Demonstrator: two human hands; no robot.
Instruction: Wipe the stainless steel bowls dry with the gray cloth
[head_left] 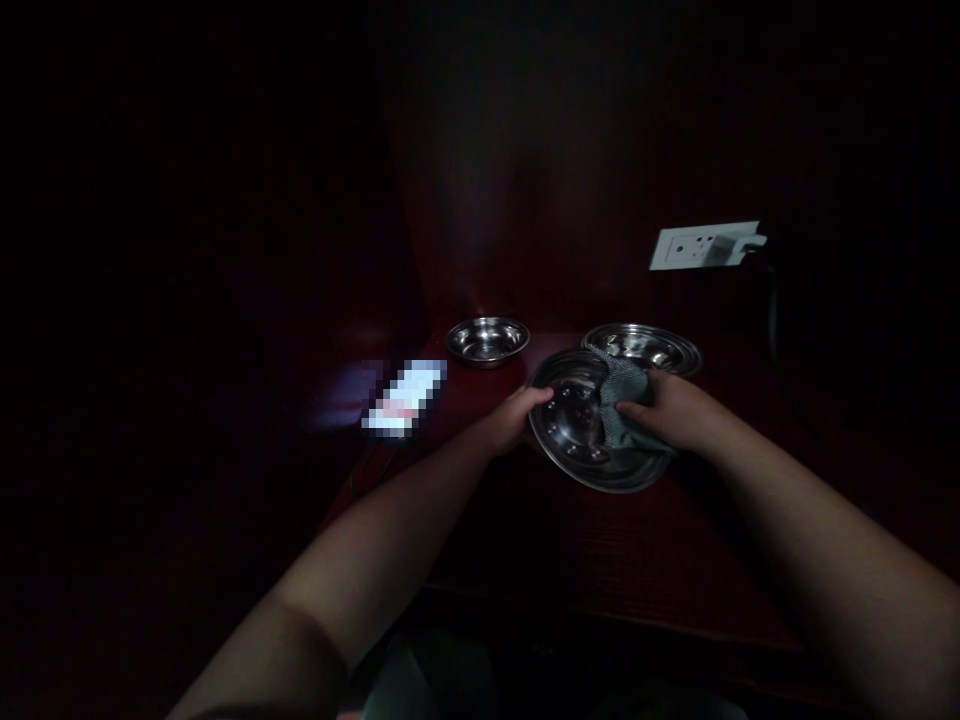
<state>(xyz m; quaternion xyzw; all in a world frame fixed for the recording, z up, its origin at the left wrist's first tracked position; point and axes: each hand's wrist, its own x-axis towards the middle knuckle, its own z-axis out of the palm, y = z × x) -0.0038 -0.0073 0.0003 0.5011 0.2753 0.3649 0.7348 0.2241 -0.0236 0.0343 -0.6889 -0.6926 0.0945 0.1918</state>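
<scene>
A shiny steel plate (pixel 577 430) is tilted up over the dark wooden table (pixel 600 550). My left hand (pixel 517 415) grips its left rim, thumb over the edge. My right hand (pixel 671 410) presses a grey cloth (pixel 619 395) against the plate's face, fingers closed over the cloth. Behind it lies a second steel plate (pixel 652 345), flat on the table. A small steel bowl (pixel 487 340) sits further left at the back.
A lit phone (pixel 405 398) lies on the table's left edge. A white wall socket (pixel 705 245) with a plug in it is on the dark back wall at right. The room is very dark around the table.
</scene>
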